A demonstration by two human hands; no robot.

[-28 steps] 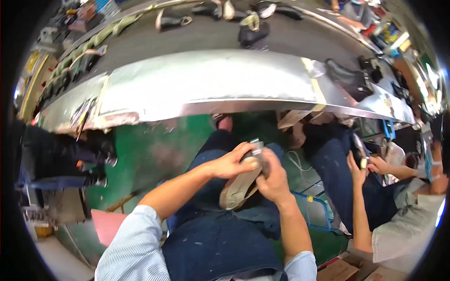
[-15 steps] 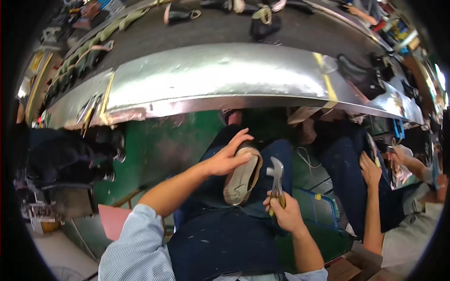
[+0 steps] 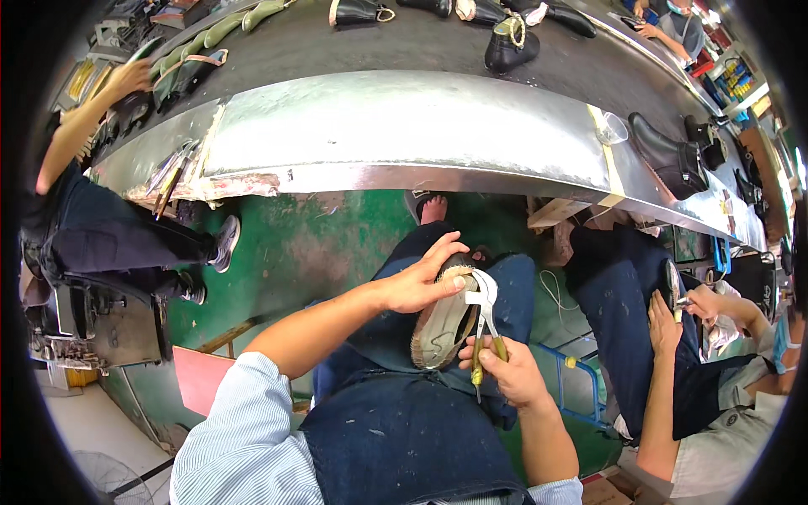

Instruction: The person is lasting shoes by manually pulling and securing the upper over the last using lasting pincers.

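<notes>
A shoe upper on a last (image 3: pixel 437 336) rests sole up on my lap, its pale insole and gathered edge showing. My left hand (image 3: pixel 427 280) grips its far end, thumb on the underside and fingers around the dark upper. My right hand (image 3: pixel 510 370) holds lasting pincers (image 3: pixel 486 296) by their yellow-brown handles. The curved metal jaws meet the shoe's right edge near my left thumb; I cannot tell whether they bite the material. A thin pointed tool (image 3: pixel 477 384) with a yellow part also sticks out of my right hand.
A metal-edged workbench (image 3: pixel 404 126) spans the front, with a black shoe (image 3: pixel 511 46) and a boot (image 3: pixel 669 151) on it. At right, a co-worker's hand (image 3: pixel 664 324) rests on a lap. Another person's hand (image 3: pixel 130 80) reaches over the bench at left. A blue metal frame (image 3: pixel 572 379) stands right of my legs.
My right hand has brought the pincers up and left, onto the shoe's edge. My left hand keeps its grip. At left, a person's arm has come in over the bench. The view has shifted slightly.
</notes>
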